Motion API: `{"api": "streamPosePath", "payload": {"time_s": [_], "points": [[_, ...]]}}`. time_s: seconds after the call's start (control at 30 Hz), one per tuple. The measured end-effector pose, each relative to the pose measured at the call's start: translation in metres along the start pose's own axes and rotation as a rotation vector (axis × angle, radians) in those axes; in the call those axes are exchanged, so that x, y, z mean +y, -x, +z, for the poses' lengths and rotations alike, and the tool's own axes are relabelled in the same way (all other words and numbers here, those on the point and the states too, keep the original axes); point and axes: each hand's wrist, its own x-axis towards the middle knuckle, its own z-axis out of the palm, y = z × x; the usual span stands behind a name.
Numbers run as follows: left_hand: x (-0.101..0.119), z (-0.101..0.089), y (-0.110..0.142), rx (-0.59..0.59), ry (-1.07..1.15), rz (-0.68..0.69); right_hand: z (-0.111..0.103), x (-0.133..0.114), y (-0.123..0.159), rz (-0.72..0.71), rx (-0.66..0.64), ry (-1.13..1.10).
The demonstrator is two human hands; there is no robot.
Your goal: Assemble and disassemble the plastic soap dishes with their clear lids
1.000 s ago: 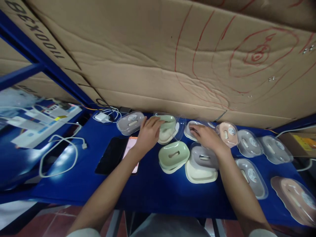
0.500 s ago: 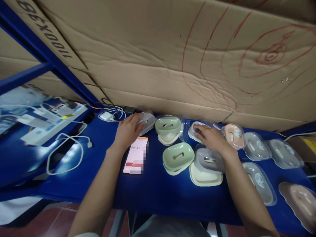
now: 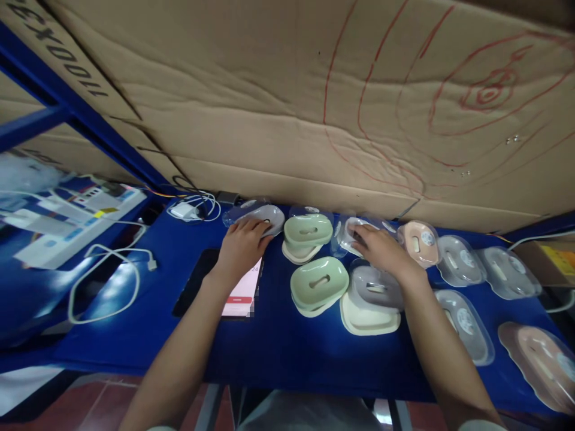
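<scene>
My left hand [image 3: 246, 246] lies over the near edge of a grey soap dish [image 3: 273, 215] at the back of the table, its fingers curled on it. Behind that dish sits a clear plastic cover [image 3: 238, 211]. With fingers bent over a pale soap dish [image 3: 351, 237], my right hand [image 3: 377, 244] hides part of it. Between the hands stand a green soap dish [image 3: 309, 230] on a cream base and, nearer me, another green soap dish [image 3: 320, 282]. A grey soap dish [image 3: 375, 286] rests on a cream tray [image 3: 368, 320] below my right hand.
Covered soap dishes, one peach [image 3: 417, 244] and several grey, line the right side. A lit phone [image 3: 245, 290] and a dark flat object [image 3: 197, 281] lie by my left forearm. A power strip [image 3: 85, 227] and white cable [image 3: 135, 287] are left; cardboard [image 3: 251, 108] stands behind.
My left hand has drawn back slightly, and the grey dish beside it sits a little further right, showing more of itself. My right hand stays at the pale dish. The view has shifted slightly.
</scene>
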Motion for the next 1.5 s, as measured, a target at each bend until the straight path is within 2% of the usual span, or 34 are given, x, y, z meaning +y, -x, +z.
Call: {"api": "streamPosePath", "payload": {"time_s": [0.17, 0.3, 0.4, 0.47, 0.5, 0.6, 0.7, 0.83, 0.93, 1.13, 1.27, 1.37, 1.5], "points": [[-0.003, 0.003, -0.003, 0.057, 0.060, -0.033, -0.002, -0.003, -0.003, 0.008, 0.046, -0.009], [0.000, 0.006, -0.005, 0.148, 0.120, -0.030, -0.017, 0.000, 0.002, 0.014, 0.144, -0.053], [0.007, 0.004, -0.005, 0.243, 0.166, 0.050, -0.037, 0.020, 0.019, 0.072, 0.324, -0.077], [0.013, 0.001, -0.004, 0.262, 0.149, 0.101, -0.045, 0.041, 0.034, 0.182, 0.375, -0.027], [0.017, -0.001, -0.003, 0.257, 0.139, 0.124, -0.046, 0.052, 0.042, 0.258, 0.347, 0.011], [0.033, -0.004, 0.001, 0.231, 0.147, 0.205, -0.038, 0.080, 0.059, 0.493, 0.131, 0.109], [0.053, -0.002, 0.008, 0.185, 0.188, 0.316, -0.023, 0.095, 0.063, 0.600, 0.035, 0.141], [0.080, 0.006, 0.019, 0.049, 0.230, 0.499, -0.014, 0.098, 0.061, 0.605, 0.078, 0.142], [0.092, 0.011, 0.024, -0.050, 0.262, 0.594, -0.007, 0.097, 0.064, 0.586, 0.133, 0.135], [0.097, 0.006, 0.026, -0.112, 0.312, 0.606, 0.025, 0.092, 0.069, 0.692, 0.351, 0.137], [0.098, 0.003, 0.029, -0.185, 0.385, 0.626, 0.028, 0.088, 0.069, 0.697, 0.492, 0.060], [0.099, 0.005, 0.030, -0.242, 0.404, 0.628, 0.021, 0.078, 0.072, 0.593, 0.627, -0.092], [0.099, 0.008, 0.030, -0.260, 0.424, 0.601, 0.013, 0.050, 0.076, 0.349, 0.754, -0.248]]}}
